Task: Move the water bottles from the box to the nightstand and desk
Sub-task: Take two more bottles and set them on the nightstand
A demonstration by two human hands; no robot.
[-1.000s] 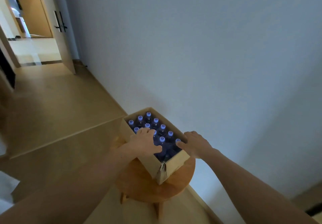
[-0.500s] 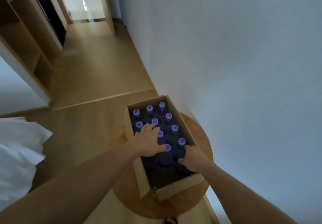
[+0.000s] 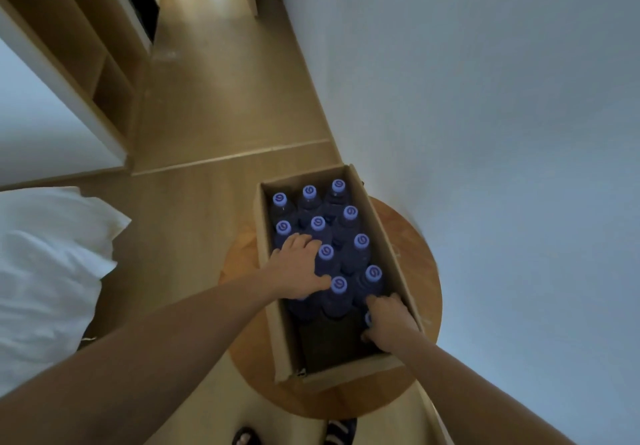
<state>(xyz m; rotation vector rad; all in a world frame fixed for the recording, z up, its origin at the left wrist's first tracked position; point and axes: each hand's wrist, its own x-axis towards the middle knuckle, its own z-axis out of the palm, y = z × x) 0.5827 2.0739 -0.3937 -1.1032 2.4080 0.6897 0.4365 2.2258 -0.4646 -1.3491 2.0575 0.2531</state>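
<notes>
An open cardboard box (image 3: 346, 373) stands on a round wooden stool (image 3: 415, 254) against the wall. Several dark water bottles (image 3: 349, 212) with blue caps fill its far part; the near end shows bare bottom. My left hand (image 3: 298, 268) reaches into the left column, fingers curled down over a bottle that it hides, thumb against the neighbouring bottle (image 3: 338, 286). At the near right of the box, my right hand (image 3: 388, 323) grips a bottle whose blue cap (image 3: 367, 318) peeks out between thumb and fingers.
A white pillow and bedding (image 3: 45, 271) lie to the left. A wooden shelf unit (image 3: 104, 74) stands at the far left, with a hallway beyond. The white wall (image 3: 485, 133) runs close along the right. My sandalled feet (image 3: 341, 432) are just below the stool.
The view has swung down over the box. My right hand moved from the box's rim down inside onto a bottle. My left hand stays over the left column.
</notes>
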